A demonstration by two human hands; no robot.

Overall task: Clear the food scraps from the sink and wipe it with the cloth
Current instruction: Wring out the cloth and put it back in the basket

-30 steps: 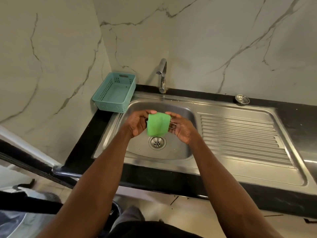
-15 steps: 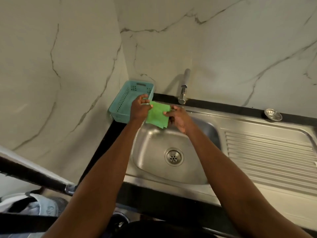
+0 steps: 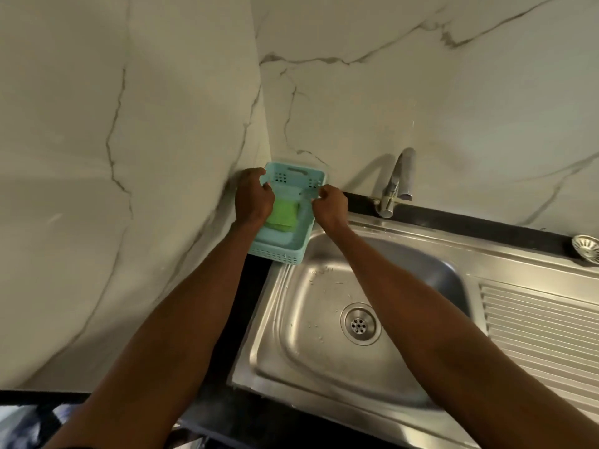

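The folded green cloth (image 3: pixel 281 214) lies flat inside the teal plastic basket (image 3: pixel 279 255), which stands in the counter's corner left of the sink. My left hand (image 3: pixel 253 197) curls over the basket's left rim, thumb outside and fingers inside, and covers the cloth's left edge. My right hand (image 3: pixel 329 204) pinches the basket's right rim. The steel sink basin (image 3: pixel 291 322) lies below my forearms, with several tiny pale food specks (image 3: pixel 320 271) scattered across its floor around the drain (image 3: pixel 359 324).
A chrome faucet (image 3: pixel 397 183) rises behind the basin. The ribbed drainboard (image 3: pixel 534 322) runs to the right, and a loose metal strainer (image 3: pixel 585 247) sits on the black counter at far right. Marble walls close in on the left and behind.
Both hands carried the green cloth from over the basin up and left to the basket. The cloth now lies in the basket, released, and the hands are on the basket's rims.
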